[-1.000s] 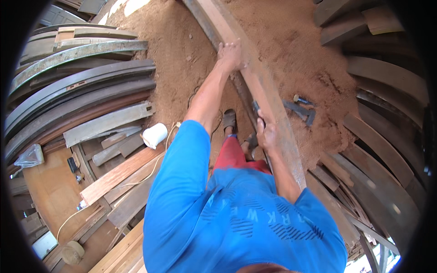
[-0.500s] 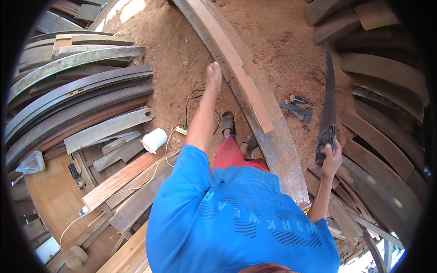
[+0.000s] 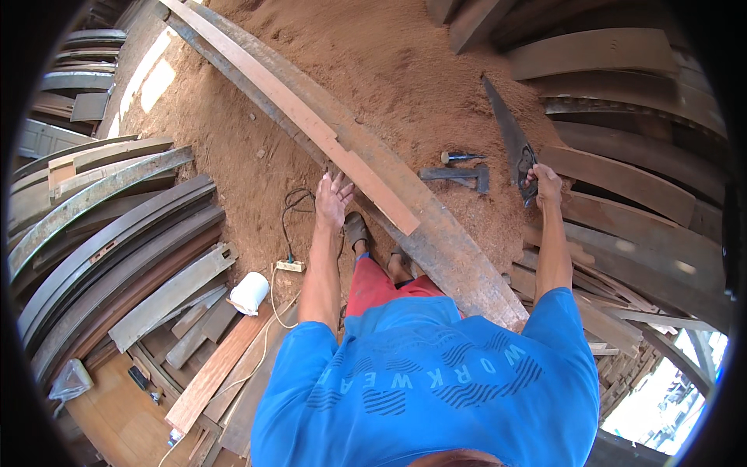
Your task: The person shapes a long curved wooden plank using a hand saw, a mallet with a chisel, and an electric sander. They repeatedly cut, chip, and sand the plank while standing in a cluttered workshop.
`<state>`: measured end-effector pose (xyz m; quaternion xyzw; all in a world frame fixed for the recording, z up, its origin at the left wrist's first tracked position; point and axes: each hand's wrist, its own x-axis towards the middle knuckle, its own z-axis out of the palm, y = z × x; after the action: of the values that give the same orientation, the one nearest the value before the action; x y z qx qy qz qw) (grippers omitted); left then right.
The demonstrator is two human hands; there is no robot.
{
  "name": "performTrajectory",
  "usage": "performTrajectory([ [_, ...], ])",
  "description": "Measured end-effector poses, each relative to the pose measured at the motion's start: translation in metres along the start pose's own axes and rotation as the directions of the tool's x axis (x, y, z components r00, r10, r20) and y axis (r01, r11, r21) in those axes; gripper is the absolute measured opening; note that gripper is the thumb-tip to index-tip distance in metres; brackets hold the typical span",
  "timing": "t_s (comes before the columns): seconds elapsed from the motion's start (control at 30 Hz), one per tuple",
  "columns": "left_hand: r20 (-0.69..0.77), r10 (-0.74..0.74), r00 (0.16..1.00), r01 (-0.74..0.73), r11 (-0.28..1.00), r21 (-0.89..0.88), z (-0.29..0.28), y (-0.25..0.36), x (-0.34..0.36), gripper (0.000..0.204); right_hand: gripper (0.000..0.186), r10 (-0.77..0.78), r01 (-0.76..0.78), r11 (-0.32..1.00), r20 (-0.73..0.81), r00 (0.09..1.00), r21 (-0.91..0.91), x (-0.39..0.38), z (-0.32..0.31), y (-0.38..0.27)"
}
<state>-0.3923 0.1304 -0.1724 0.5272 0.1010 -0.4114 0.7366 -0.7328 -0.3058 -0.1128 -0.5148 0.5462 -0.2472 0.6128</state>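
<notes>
My right hand (image 3: 547,184) is wrapped round the handle of a handsaw (image 3: 511,138), whose dark blade points away from me over the ground on the right. Beside the long bench plank (image 3: 459,247), my left hand (image 3: 333,201) has its fingers spread and holds nothing. It is near the edge of a reddish wooden board (image 3: 362,173) that lies lengthwise on the plank. A stepped notch shows in the board's side. To the right of the plank lie a metal square (image 3: 457,179) and a chisel-like tool with a round-ended handle (image 3: 459,157).
Stacked timber (image 3: 124,249) fills the left side, with more boards (image 3: 622,152) on the right. A white bucket (image 3: 249,293), a power strip (image 3: 291,266) and its cable are left of my legs. Sawdust (image 3: 389,62) covers the ground.
My left hand has come back toward me, its fingers now spread. The saw has swung inward and away from me in my right hand. My view has turned, shifting the bench and surroundings.
</notes>
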Motion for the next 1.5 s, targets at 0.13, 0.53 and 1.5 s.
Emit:
performTrajectory([
  [0.13, 0.017, 0.025, 1.0, -0.026, 0.997, 0.075, 0.009, -0.014, -0.009, 0.087, 0.045, -0.09, -0.12, 0.533, -0.198, 0.976, -0.837, 0.008, -0.028, 0.021],
  [0.53, 0.073, -0.148, 0.986, 0.132, 0.974, 0.186, -0.004, -0.05, -0.038, 0.086, 0.088, -0.001, 0.641, 0.331, 0.679, 0.734, -0.692, -0.207, 0.255, 0.036],
  [1.5, -0.538, -0.002, 0.843, 0.176, 0.946, 0.272, -0.137, -0.095, -0.117, 0.09, 0.056, 0.544, 0.607, 0.317, 0.664, 0.513, -0.729, -0.291, 0.378, 0.1],
])
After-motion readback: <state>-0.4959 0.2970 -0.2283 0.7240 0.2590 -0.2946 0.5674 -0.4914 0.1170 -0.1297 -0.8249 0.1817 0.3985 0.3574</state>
